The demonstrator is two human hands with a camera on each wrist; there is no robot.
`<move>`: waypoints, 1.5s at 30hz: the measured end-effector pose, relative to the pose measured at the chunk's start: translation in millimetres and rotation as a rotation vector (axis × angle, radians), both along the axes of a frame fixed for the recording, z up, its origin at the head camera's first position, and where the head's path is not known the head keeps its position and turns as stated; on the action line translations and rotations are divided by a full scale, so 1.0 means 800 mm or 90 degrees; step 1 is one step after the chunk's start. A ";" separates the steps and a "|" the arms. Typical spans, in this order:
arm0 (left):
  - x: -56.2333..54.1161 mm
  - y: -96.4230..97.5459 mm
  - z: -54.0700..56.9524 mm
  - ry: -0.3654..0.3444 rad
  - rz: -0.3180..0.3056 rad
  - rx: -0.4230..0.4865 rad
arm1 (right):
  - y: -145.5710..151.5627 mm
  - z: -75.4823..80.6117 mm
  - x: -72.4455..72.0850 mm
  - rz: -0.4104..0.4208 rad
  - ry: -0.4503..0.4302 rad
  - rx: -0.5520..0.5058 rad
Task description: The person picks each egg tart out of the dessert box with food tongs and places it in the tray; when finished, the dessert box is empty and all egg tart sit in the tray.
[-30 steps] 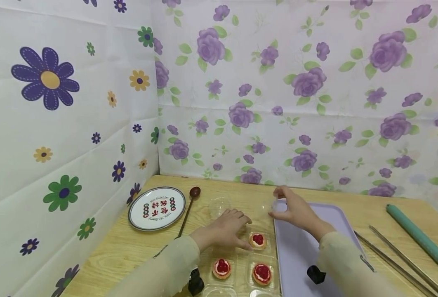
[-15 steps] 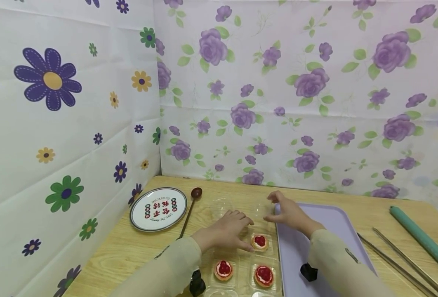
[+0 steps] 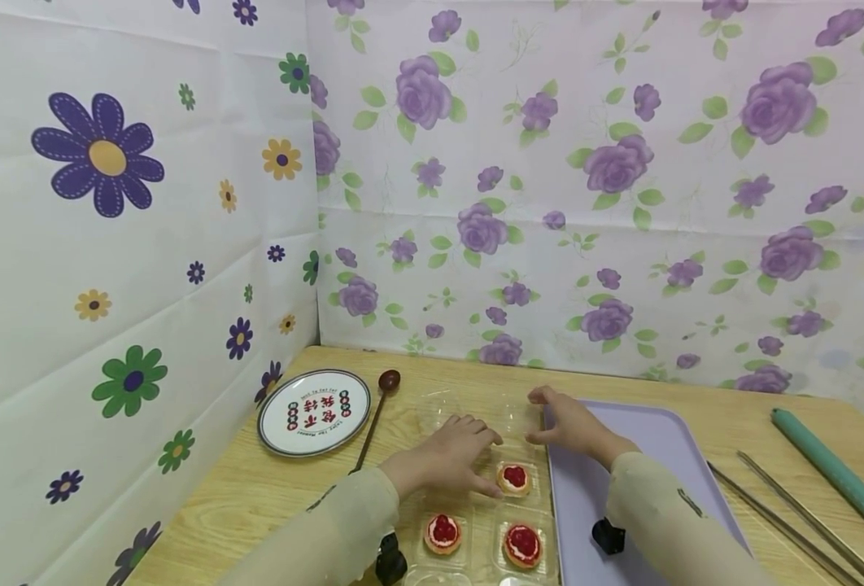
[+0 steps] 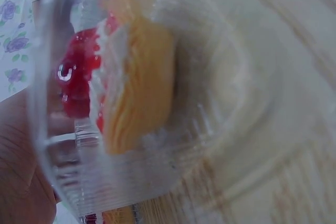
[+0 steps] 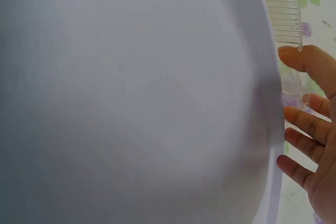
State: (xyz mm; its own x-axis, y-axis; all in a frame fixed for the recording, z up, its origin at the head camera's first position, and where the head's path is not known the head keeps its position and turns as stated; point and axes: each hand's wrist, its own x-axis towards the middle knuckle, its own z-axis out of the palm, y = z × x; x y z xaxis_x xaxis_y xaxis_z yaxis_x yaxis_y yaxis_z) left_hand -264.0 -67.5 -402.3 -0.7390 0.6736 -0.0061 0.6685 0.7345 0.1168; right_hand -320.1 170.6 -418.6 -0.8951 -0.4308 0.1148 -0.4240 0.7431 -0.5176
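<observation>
My left hand [image 3: 447, 457], thumb and fingers apart, reaches over clear plastic boxes and hides part of them. Close by its thumb is a box with a berry-topped tart [image 3: 514, 478]. Two more boxed tarts, the left tart [image 3: 442, 533] and the right tart [image 3: 523, 545], sit nearer me. The left wrist view has a tart [image 4: 139, 85] in its ribbed box close up. At the lavender tray's left edge [image 3: 549, 488], my right hand [image 3: 578, 427] has its fingers spread. Its fingertips face the open clear lid [image 3: 504, 417]; the right wrist view puts the thumb beside a box corner [image 5: 289, 22].
On the left, a white plate with lettering [image 3: 313, 413] lies next to a dark wooden spoon [image 3: 370, 423]. Right of the tray are metal tongs [image 3: 791, 513] and a green rod [image 3: 835, 468]. Another clear lid [image 3: 435, 407] stands behind the left hand. Floral cloths hang behind.
My right hand has shifted left and slightly nearer me, along with the clear lid by its fingertips. My left hand stays almost in place; the head view has turned slightly.
</observation>
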 end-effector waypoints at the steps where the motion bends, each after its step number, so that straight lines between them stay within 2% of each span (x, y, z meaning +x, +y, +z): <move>1: 0.000 0.000 0.000 -0.001 0.000 0.000 | 0.000 0.000 0.000 0.005 0.007 0.009; 11: 0.003 0.000 0.000 0.010 -0.003 0.001 | -0.001 0.001 0.001 0.020 0.010 0.042; 16: 0.004 -0.002 0.002 0.009 -0.004 0.006 | -0.001 0.005 0.002 0.020 0.028 0.079; 21: 0.006 -0.005 0.006 0.011 -0.001 0.015 | 0.003 0.009 0.004 0.016 0.040 0.095; 28: 0.014 -0.012 0.018 0.022 0.017 0.039 | 0.011 0.013 0.008 0.017 0.033 0.080; 36: 0.024 -0.020 0.028 0.027 0.012 0.082 | 0.022 0.032 0.024 0.017 0.043 0.061; 45: 0.044 -0.031 0.038 0.022 -0.003 0.147 | 0.037 0.060 0.055 0.010 0.075 0.060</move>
State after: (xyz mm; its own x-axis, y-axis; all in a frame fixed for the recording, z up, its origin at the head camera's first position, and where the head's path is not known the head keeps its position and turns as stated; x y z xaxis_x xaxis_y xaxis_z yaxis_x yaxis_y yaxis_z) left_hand -228.9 -92.3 -371.7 -0.7328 0.6580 0.1731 0.6785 0.6877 0.2583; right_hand -275.9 200.6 -370.7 -0.8706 -0.4588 0.1776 -0.4902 0.7787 -0.3915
